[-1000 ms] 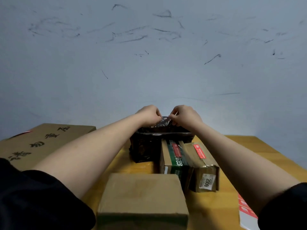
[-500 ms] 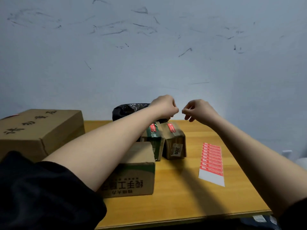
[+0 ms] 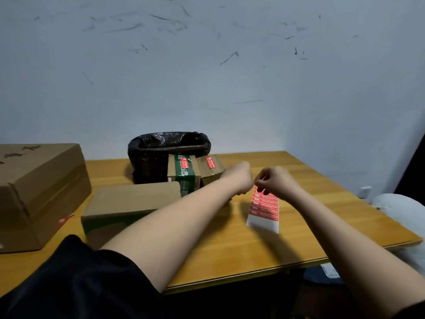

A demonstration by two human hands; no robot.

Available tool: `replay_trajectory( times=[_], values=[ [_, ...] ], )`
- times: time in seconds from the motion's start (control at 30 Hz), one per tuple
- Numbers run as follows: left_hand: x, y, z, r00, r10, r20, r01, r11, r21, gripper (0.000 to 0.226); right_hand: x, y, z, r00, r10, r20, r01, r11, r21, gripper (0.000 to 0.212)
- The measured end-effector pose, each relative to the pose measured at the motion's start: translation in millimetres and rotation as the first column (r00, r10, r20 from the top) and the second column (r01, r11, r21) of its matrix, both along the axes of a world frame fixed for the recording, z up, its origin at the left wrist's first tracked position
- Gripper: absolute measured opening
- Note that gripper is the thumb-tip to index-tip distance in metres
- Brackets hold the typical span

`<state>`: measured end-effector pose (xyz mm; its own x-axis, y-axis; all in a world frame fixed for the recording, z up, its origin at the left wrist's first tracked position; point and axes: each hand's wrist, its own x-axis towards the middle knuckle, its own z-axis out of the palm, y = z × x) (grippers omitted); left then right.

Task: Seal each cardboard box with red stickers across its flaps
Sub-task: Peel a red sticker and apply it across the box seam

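Step in hand, as judged: taking a fresh red sticker from the sticker sheet [image 3: 264, 209] for the next box. The sheet lies on the wooden table [image 3: 230, 261], right of centre, its far end under the two hands. The right hand [image 3: 274, 181] has its fingers curled down onto the far end of the sheet, apparently pinching at a sticker's edge; whether a sticker is already lifted is too small to tell. The left hand [image 3: 239, 178] sits just beside it, to the left, fingers curled; what it holds, if anything, cannot be told, since its fingertips are hidden. The hands are close together, nearly touching.

Two small boxes at the far middle, a green-banded box [image 3: 182, 173] and a plain small box [image 3: 210, 168], each already carry a red sticker on top. The flat box [image 3: 131, 201] near and left of the hands shows no sticker on its top and is the likely next target. A large box [image 3: 39, 187] stands at far left; a black bag-lined bin [image 3: 161, 150] behind the small boxes.

Next move calls for peeling one sticker cleanly while the sheet is held down, then carrying it left to the flat box's flap seam.
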<state>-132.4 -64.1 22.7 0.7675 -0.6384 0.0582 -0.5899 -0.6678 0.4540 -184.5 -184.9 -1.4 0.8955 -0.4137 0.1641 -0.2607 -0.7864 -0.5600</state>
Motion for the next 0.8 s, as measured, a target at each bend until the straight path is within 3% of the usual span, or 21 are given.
replay_trajectory(
  times=[0.17,0.33,0.43,0.67,0.8],
  values=[
    [-2.2,-6.9,-33.8,0.981,0.017,-0.194,-0.022,0.999,-0.028,0.023,0.7,-7.7,-35.0,0.991,-0.008,-0.131,-0.003,0.997,-0.081,0.003],
    [-1.7,-9.7,-55.5,0.937,0.051,-0.344,-0.091,0.991,-0.103,0.028,0.2,-10.2,-65.8,0.944,0.007,-0.330,-0.063,0.985,-0.161,0.068],
    [-0.2,-11.2,-65.8,0.895,0.065,-0.441,-0.152,0.975,-0.164,0.036,-3.4,-11.1,-79.1,0.922,0.015,-0.386,-0.098,0.976,-0.196,0.082],
    [12.1,-16.9,-78.9,0.784,0.048,-0.619,-0.267,0.926,-0.267,0.030,-6.7,-13.2,-93.0,0.964,0.013,-0.265,-0.088,0.957,-0.276,0.067],
    [16.6,-16.7,-82.6,0.772,0.026,-0.635,-0.286,0.907,-0.310,0.009,-8.1,-17.6,-97.7,0.999,-0.018,-0.045,0.001,0.935,-0.356,0.041]
  ],
)
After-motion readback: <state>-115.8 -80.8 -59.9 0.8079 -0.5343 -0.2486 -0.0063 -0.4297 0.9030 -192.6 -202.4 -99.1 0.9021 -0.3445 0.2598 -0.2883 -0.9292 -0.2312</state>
